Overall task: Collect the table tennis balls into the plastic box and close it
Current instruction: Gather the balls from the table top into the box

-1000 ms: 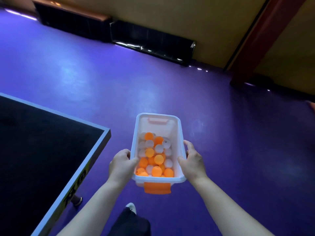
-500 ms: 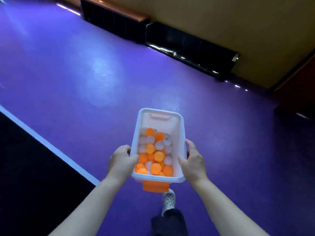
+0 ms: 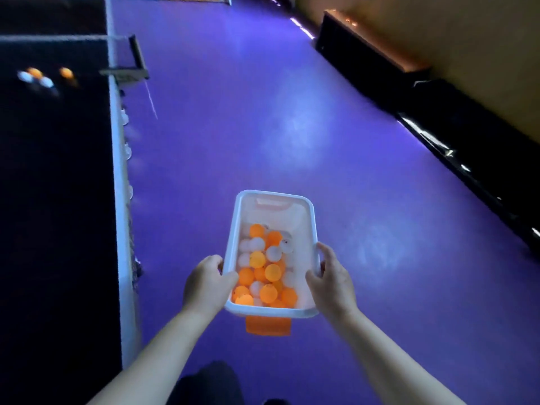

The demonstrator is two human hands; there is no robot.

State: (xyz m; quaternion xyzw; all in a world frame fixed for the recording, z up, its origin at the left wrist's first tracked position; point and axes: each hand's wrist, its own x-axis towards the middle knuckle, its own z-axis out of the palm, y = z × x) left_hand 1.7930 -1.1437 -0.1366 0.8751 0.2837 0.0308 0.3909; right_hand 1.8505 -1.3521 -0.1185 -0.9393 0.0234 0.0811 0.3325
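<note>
both hands on the box (image 3: 280,216). left hand (image 3: 206,283) grips the left long wall, thumb over the rim. right hand (image 3: 331,280) grips the right wall. the box is held in the air over the purple floor (image 3: 263,112), just right of the table (image 3: 52,200). it is open, with no lid in view.

inside, orange and white balls (image 3: 264,276) are heaped toward the near end. an orange latch (image 3: 268,325) hangs below the near rim.

we see a few loose balls (image 3: 46,82) on the table near the net post (image 3: 131,62), blurred.

we judge the step as carrying the box toward those strays, with collecting partly done. the next move calls for setting the box down or freeing one hand while keeping it level so the heap stays in. the lid must be found before closing.
</note>
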